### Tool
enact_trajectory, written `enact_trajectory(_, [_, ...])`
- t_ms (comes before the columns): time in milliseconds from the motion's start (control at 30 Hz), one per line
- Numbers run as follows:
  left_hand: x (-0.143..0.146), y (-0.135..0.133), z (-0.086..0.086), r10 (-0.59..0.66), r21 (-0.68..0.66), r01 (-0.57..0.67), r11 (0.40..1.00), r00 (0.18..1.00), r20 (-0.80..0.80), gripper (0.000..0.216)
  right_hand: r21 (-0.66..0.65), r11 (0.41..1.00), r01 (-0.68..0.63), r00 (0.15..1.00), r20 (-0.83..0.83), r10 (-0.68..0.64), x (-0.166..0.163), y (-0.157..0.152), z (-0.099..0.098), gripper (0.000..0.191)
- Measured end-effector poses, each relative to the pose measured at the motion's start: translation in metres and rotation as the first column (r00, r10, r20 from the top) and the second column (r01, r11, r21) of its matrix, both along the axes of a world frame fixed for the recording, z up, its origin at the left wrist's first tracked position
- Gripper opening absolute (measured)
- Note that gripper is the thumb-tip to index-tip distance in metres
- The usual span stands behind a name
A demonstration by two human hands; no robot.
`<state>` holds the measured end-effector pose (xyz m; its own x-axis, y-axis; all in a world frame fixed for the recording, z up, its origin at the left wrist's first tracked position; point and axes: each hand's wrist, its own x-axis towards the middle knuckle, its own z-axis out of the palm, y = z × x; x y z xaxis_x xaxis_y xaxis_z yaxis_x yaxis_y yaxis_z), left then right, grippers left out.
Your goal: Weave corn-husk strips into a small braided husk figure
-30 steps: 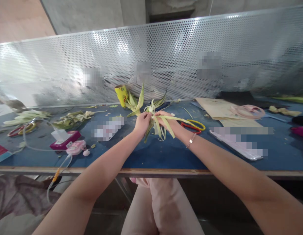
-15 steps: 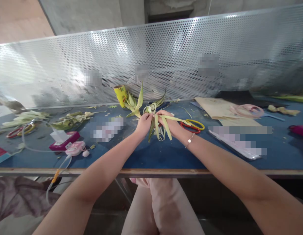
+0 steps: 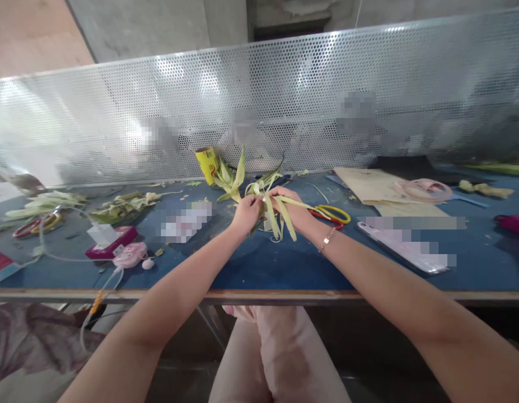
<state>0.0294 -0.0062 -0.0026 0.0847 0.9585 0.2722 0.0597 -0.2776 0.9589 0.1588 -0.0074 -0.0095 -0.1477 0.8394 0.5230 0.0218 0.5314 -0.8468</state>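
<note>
Both my hands meet over the blue table (image 3: 284, 271), working on strips of pale green corn husk (image 3: 287, 219). My left hand (image 3: 247, 214) is closed, its thumb and fingers pinching the husk. Close beside it, my right hand (image 3: 293, 210) is closed on the husk too, and several strips hang down and stick out to the right across it. The fingertips are partly hidden by the strips. Just behind my left hand, a leafy bunch of husk (image 3: 232, 179) stands up. Scissors with red and yellow handles (image 3: 337, 215) lie right of my right hand.
A yellow tube (image 3: 206, 165) stands near the perforated metal screen (image 3: 284, 101). Husk piles (image 3: 125, 207), another pair of scissors (image 3: 36, 224) and a purple box (image 3: 112, 244) with a white charger and cable are at left. At right are brown paper (image 3: 362, 182), pink tape (image 3: 425, 190) and a phone (image 3: 404, 246).
My hands stay in the same place with small finger movements. The hanging husk strips have shifted slightly, and my right hand's fingers have moved a little.
</note>
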Motion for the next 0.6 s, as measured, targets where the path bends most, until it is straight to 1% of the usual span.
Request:
enact_trajectory(100, [0.0003,0.0002,0.0002,-0.015,-0.012,0.015,1.000,0.999,0.042,0.020,-0.060,0.996,-0.072,0.996,-0.055,0.068,0.0001,-0.0010,0.0003,0.024])
enact_trajectory(233, [0.0011,-0.0019,0.0018,-0.047,-0.027,0.049,0.998,0.997,0.068,0.021,-0.124,0.983,-0.138,0.980,-0.160,0.118,-0.0025,-0.0019,-0.0002,0.022])
enact_trajectory(333, [0.0024,-0.0044,0.0033,-0.114,-0.082,0.125,0.989,0.985,0.132,0.021,-0.181,0.961,-0.210,0.945,-0.291,0.151,-0.0037,-0.0024,0.0004,0.023])
enact_trajectory(433, [0.0035,-0.0062,0.0040,-0.165,-0.133,0.190,0.973,0.971,0.174,0.017,-0.200,0.945,-0.258,0.906,-0.390,0.164,-0.0023,-0.0018,0.0026,0.026])
enact_trajectory(500, [0.0038,-0.0067,0.0037,-0.177,-0.121,0.200,0.972,0.968,0.176,0.016,-0.208,0.933,-0.293,0.884,-0.431,0.182,-0.0009,-0.0008,0.0042,0.025])
enact_trajectory(600, [0.0030,-0.0069,0.0029,-0.166,-0.082,0.180,0.980,0.973,0.161,0.017,-0.197,0.919,-0.342,0.865,-0.447,0.227,0.0002,0.0004,0.0064,0.023])
